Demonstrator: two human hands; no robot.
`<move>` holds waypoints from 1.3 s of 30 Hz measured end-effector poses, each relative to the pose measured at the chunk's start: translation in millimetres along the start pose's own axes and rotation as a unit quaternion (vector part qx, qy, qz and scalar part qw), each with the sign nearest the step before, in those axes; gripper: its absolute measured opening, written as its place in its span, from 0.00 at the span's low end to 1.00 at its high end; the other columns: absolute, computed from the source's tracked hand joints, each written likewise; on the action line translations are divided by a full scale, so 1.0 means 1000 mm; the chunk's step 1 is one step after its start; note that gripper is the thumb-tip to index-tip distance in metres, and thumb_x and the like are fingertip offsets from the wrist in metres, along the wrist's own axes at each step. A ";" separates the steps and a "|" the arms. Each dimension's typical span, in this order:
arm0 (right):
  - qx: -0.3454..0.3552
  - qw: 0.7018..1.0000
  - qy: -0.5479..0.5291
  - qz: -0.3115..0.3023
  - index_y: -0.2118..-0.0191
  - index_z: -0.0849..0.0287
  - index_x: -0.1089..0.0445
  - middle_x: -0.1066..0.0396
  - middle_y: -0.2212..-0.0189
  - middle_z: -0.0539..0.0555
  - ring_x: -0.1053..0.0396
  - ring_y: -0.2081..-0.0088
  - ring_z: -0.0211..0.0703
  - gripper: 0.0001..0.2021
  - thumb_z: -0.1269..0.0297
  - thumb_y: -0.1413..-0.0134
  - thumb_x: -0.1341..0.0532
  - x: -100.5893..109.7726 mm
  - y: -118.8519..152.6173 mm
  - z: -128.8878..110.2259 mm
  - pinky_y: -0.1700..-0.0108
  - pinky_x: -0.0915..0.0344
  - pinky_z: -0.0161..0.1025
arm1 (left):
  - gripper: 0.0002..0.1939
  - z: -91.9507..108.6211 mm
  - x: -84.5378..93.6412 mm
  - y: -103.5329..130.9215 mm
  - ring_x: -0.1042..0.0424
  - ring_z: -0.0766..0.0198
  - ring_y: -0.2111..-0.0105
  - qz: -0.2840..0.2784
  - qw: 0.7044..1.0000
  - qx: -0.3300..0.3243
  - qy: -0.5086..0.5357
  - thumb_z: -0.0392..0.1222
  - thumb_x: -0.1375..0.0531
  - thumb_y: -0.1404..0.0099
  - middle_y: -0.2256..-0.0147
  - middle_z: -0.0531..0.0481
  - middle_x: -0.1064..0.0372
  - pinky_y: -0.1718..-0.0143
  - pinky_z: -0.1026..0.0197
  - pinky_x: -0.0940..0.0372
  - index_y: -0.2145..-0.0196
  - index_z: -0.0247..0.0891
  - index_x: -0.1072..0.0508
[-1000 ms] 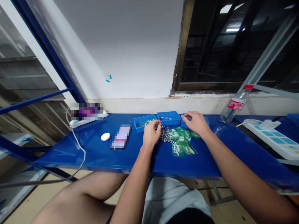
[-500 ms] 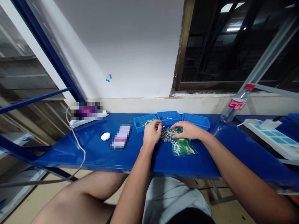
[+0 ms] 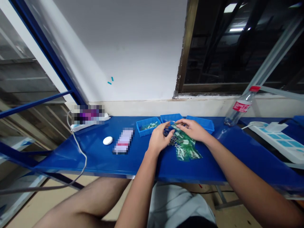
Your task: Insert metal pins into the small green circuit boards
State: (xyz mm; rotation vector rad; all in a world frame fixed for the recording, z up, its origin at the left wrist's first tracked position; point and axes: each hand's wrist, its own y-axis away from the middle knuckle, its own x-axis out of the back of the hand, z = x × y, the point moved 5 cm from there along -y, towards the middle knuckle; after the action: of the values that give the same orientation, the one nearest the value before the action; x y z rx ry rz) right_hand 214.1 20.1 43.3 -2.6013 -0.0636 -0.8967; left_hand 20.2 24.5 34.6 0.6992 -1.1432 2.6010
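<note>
My left hand [image 3: 159, 138] is over the left side of a pile of small metal screw-like pieces [image 3: 173, 141], its thumb and fingers apart. Facing it, my right hand [image 3: 193, 129] pinches the edge of a small green plastic bag [image 3: 175, 126] between thumb and fingers. Below my right hand, several filled green bags [image 3: 187, 148] lie in a heap on the blue table, with light metal pieces showing through. The left blue bin [image 3: 142, 132] holds more green bags. Long metal pieces lie in the middle blue bin [image 3: 178, 116]. My right hand partly hides the right blue bin [image 3: 209, 123].
A phone-like blurred object [image 3: 123, 141] and a white oval object [image 3: 107, 140] lie to the left. A cable [image 3: 82, 152] runs over the table's left side. A plastic bottle [image 3: 241, 106] and a white power strip [image 3: 277, 139] are at the right.
My left hand has opened, its thumb moving away from the fingers. My right hand has moved slightly left and up and closed on a small green bag.
</note>
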 end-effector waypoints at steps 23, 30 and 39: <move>-0.114 0.943 -0.303 0.082 0.49 0.57 0.27 0.18 0.66 0.54 0.22 0.70 0.45 0.29 0.50 0.56 0.23 -0.024 -0.002 0.000 0.60 0.24 0.46 | 0.22 0.013 0.012 -0.001 0.31 0.53 0.39 0.027 0.997 -0.065 -0.008 0.41 0.33 0.32 0.36 0.41 0.35 0.40 0.48 0.30 0.41 0.43 0.27; -0.094 0.935 -0.335 0.067 0.44 0.56 0.25 0.18 0.60 0.56 0.22 0.60 0.48 0.29 0.48 0.49 0.27 -0.029 -0.003 -0.002 0.56 0.23 0.46 | 0.14 0.007 0.009 -0.001 0.27 0.57 0.43 0.016 0.997 -0.081 -0.014 0.38 0.39 0.27 0.45 0.43 0.26 0.39 0.51 0.31 0.45 0.42 0.24; 0.014 0.976 -0.206 0.073 0.56 0.52 0.18 0.22 0.51 0.56 0.26 0.47 0.53 0.19 0.45 0.50 0.27 -0.020 -0.003 -0.018 0.45 0.27 0.49 | 0.11 0.009 0.018 0.000 0.23 0.58 0.56 0.036 0.998 -0.031 -0.038 0.44 0.42 0.24 0.57 0.44 0.22 0.50 0.57 0.29 0.51 0.39 0.22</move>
State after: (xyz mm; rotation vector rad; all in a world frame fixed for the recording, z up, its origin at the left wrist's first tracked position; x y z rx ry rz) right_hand 187.0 17.6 45.5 -2.6812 0.0032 -0.2944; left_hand 7.4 18.5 49.2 0.7618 -1.2891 2.6047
